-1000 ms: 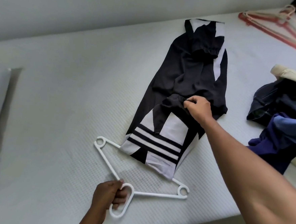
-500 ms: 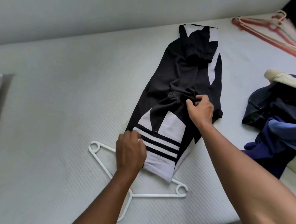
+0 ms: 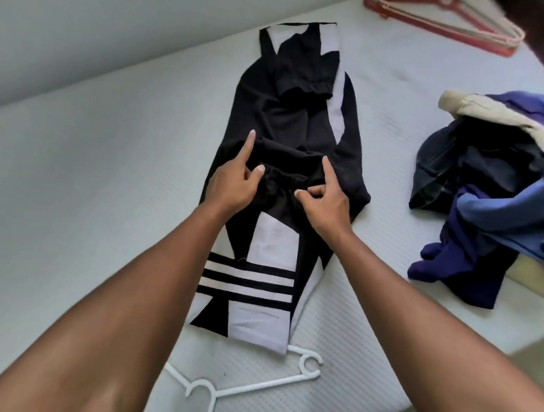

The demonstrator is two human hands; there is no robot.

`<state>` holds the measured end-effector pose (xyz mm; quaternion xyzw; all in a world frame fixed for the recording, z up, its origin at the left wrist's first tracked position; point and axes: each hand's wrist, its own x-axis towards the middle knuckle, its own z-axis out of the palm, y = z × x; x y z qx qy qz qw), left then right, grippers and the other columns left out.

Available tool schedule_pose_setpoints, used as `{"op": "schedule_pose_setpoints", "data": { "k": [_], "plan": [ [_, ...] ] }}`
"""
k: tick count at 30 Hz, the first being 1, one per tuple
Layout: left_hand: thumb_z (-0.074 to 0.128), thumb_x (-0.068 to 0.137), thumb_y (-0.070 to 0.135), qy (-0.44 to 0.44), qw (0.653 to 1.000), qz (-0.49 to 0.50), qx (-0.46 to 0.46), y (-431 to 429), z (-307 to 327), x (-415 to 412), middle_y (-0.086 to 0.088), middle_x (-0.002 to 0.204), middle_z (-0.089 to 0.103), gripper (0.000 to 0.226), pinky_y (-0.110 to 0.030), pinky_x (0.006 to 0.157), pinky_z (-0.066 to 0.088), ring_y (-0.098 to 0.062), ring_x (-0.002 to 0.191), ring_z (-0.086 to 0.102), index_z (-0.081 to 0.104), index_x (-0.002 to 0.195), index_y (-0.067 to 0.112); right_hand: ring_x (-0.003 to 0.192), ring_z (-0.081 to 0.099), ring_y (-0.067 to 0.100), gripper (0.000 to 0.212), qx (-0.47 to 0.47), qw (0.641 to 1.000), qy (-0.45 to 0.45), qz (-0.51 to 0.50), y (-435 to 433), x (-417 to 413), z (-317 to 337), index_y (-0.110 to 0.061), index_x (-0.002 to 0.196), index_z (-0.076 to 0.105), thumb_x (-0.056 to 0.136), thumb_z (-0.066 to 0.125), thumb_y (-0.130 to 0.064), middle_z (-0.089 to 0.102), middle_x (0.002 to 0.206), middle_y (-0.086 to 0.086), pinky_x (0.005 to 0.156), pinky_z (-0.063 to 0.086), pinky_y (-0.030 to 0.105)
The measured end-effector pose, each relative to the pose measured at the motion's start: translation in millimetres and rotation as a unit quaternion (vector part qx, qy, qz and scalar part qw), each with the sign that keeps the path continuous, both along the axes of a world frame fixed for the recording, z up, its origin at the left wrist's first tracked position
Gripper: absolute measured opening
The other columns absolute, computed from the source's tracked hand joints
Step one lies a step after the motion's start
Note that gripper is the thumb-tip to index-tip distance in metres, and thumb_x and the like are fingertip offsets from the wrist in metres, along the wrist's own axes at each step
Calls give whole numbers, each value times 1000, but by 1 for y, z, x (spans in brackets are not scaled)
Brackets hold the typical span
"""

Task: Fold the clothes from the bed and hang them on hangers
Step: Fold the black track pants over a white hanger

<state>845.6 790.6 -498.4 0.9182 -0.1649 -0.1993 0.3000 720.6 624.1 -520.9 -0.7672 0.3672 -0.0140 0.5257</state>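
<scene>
**A tally of what's on the bed**

One bed [image 3: 104,194]. Two hands: one left hand [image 3: 233,184] and one right hand [image 3: 324,200]. One black-and-white garment [image 3: 289,120]. One white hanger [image 3: 268,384] on its own. One stack of hangers [image 3: 438,21], with one red and at least one pale; I can't make out the exact number. One pile of clothes [image 3: 491,176] showing four colours: cream, light blue, deep purple-blue and near-black. The separate pieces can't be counted.
</scene>
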Motion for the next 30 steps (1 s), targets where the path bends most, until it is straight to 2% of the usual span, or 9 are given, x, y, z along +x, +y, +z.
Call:
{"op": "schedule_pose_setpoints", "data": {
  "k": [2, 4, 6, 8, 12, 15, 19, 23, 30],
  "plan": [
    [59, 97, 56, -77, 997, -16, 5, 2, -1, -3, 3, 80, 62, 77, -32, 67, 49, -15, 76, 60, 18, 162, 44, 95, 64, -1, 88, -52, 999, 12, -5, 4, 1, -3, -29, 159, 33, 85, 78, -48, 71, 93, -14, 80, 41, 11],
    [71, 89, 58, -104, 995, -5, 9, 0, -10, -2, 7, 86, 61, 82, -31, 73, 49, -13, 81, 59, 34, 158, 36, 94, 65, 5, 71, -95, 995, 17, -8, 0, 7, -9, -27, 142, 47, 83, 82, -44, 69, 89, -13, 81, 50, 22],
    [82, 84, 42, -79, 997, 14, -5, -4, -15, 0, 8, 83, 66, 70, -32, 82, 54, -11, 82, 63, 53, 147, 28, 89, 67, 10, 50, -125, 992, 25, -10, -4, 13, -12, -27, 124, 57, 82, 84, -30, 65, 84, -13, 83, 57, 36],
    [83, 84, 21, -46, 997, 48, -42, -8, -15, 1, 7, 76, 68, 47, -36, 86, 58, -9, 75, 67, 65, 127, 23, 85, 65, 10, 40, -148, 987, 34, -48, -7, 16, -11, -26, 115, 58, 84, 82, -24, 64, 84, -13, 82, 56, 37],
    [58, 86, -8, 57, 971, 148, -177, -12, -12, -13, -4, 88, 71, 32, -41, 72, 64, -16, 75, 73, 60, 105, 18, 88, 63, 13, 39, -149, 986, 8, -77, 6, 10, -8, -21, 117, 48, 87, 74, -21, 63, 97, -7, 84, 53, 36],
    [48, 83, -9, -23, 985, 76, -150, 9, -5, -44, 4, 97, 72, 38, -30, 88, 58, -9, 92, 69, 62, 108, 17, 93, 59, 16, 34, -210, 975, -47, -61, 27, -9, -4, -20, 111, 48, 84, 68, -20, 56, 108, -4, 86, 49, 34],
    [54, 86, 4, -151, 988, -34, -3, 59, -14, -88, -5, 113, 71, 40, -45, 84, 54, -28, 102, 61, 67, 122, 14, 106, 52, 20, 30, -353, 931, -34, 91, 49, -45, -3, -20, 109, 63, 80, 65, -19, 55, 120, 0, 91, 44, 35],
    [63, 94, 19, -62, 978, -167, 107, 85, -21, -98, -10, 161, 42, 58, -46, 111, 44, -31, 146, 38, 52, 151, 17, 146, 36, 25, 62, -316, 925, 119, 175, 60, -58, -4, -24, 148, 54, 87, 64, -24, 42, 160, 6, 115, 33, 45],
    [54, 100, 23, -44, 968, -206, 134, 72, 30, -85, -6, 164, 38, 61, -43, 114, 38, -31, 148, 34, 37, 159, 26, 145, 38, 26, 52, -306, 916, 158, 207, 60, -40, 52, -16, 145, 53, 94, 59, -23, 47, 153, 8, 116, 30, 44]
  ]
}}
